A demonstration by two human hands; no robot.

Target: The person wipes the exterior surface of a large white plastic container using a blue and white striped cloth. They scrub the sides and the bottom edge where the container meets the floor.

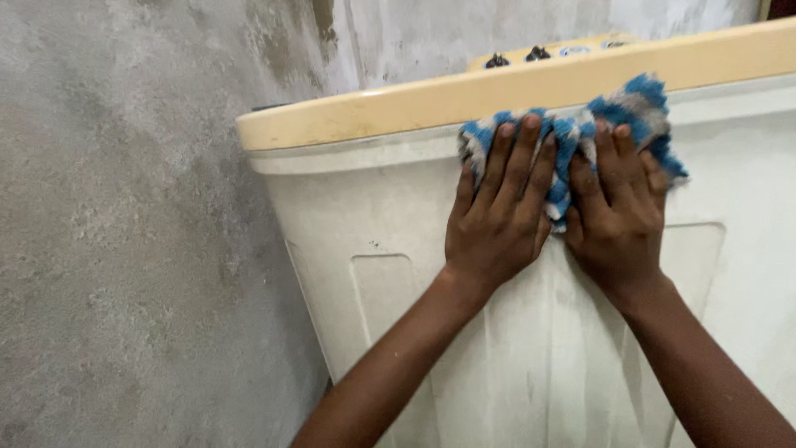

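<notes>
A blue and grey fluffy cloth [572, 129] lies pressed flat against the upper side wall of a white washing machine [381, 241], just under its cream-yellow top rim [365, 112]. My left hand [497, 216] presses on the cloth's left part with fingers spread upward. My right hand [618, 207] sits beside it, touching it, and presses the cloth's right part. Both palms cover much of the cloth.
A rough grey plaster wall [124, 249] fills the left side and runs behind the machine. Dark control knobs [518, 58] stand on the machine's top at the back. The machine's side panel has shallow moulded recesses [381, 290].
</notes>
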